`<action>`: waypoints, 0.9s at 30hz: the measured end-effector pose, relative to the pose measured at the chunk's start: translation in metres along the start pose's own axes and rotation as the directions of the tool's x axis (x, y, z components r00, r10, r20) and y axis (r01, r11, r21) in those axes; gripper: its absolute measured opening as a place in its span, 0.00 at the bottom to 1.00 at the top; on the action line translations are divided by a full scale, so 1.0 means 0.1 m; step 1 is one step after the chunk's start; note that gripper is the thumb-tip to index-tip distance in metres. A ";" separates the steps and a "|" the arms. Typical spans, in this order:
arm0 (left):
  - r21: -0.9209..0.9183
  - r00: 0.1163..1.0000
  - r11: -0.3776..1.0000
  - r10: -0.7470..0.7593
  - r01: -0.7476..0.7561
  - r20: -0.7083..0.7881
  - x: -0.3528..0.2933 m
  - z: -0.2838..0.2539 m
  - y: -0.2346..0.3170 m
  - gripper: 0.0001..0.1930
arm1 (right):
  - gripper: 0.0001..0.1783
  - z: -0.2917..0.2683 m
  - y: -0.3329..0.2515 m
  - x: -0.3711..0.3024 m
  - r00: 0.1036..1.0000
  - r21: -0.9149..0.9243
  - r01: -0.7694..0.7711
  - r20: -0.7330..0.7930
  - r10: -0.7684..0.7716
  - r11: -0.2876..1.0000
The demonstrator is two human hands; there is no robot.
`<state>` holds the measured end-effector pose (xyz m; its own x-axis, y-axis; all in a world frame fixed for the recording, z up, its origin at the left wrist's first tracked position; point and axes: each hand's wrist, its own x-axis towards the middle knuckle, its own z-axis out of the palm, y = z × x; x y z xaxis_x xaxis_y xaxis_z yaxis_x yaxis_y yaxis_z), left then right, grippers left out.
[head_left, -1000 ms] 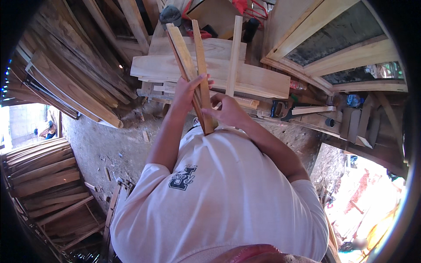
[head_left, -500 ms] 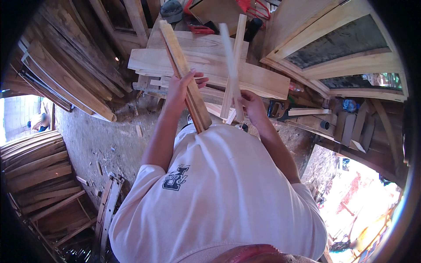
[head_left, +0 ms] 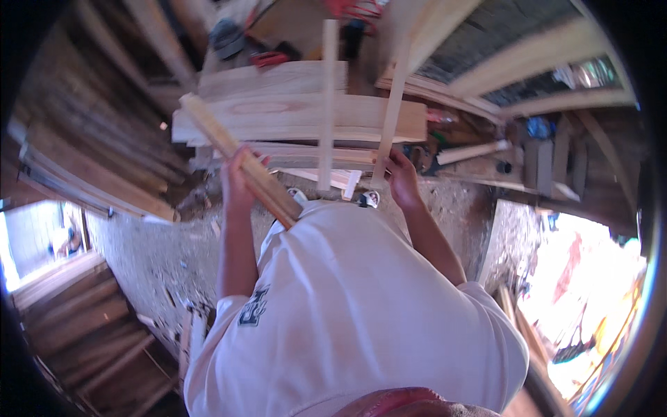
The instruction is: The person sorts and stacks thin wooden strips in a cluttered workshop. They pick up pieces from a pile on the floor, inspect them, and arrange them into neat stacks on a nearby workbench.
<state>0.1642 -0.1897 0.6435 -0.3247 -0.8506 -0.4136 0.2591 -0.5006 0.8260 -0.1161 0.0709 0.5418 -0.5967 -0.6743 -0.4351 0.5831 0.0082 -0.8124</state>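
My left hand is wrapped around a pale, reddish-edged bundle of wooden strips, which slants from the upper left down to my shirt. Between the thumb and fingers of my right hand is the lower end of a thin, light wooden strip, its upper part reaching up and away. A second light strip stands to the left of it, apart from both hands, in front of the stacked boards. Broad planed boards lie on the bench beyond my hands.
A grey cap and red-handled tools lie past the boards. Framed wooden panels lean at the right, near a side shelf with offcuts. Curved planks are stacked at the left. My shoes show below the bench.
The strip in my right hand has swung to the right, away from the second strip. My left hand still holds its bundle, now tilted further left. The whole view has shifted.
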 end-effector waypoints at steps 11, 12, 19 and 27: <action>-0.006 0.996 0.999 -0.044 0.043 -0.083 -0.21 0.25 -0.03 0.17 | 0.13 -2.18 0.27 0.03 0.785 0.265 -0.039 -0.588 0.194 0.964; -0.005 0.995 0.999 -0.052 0.052 -0.088 -0.20 0.24 -0.06 0.17 | 0.13 -2.35 0.28 0.19 0.777 0.272 -0.045 -0.595 0.205 0.961; 0.055 0.993 0.997 -0.054 0.059 -0.101 -0.30 0.27 -0.07 0.14 | 0.13 -3.22 0.16 1.24 0.764 0.404 0.016 -0.595 0.249 0.915; 0.103 0.994 0.994 -0.017 0.029 -0.111 -0.42 0.25 -0.11 0.18 | 0.13 -3.96 0.31 1.56 0.822 -0.011 -0.153 -0.557 0.121 0.988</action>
<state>0.1525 -0.1444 0.6614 -0.2260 -0.8544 -0.4679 0.1550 -0.5057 0.8487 -0.4094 0.2583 0.2946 -0.7267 -0.1417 -0.6722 0.6615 0.1196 -0.7403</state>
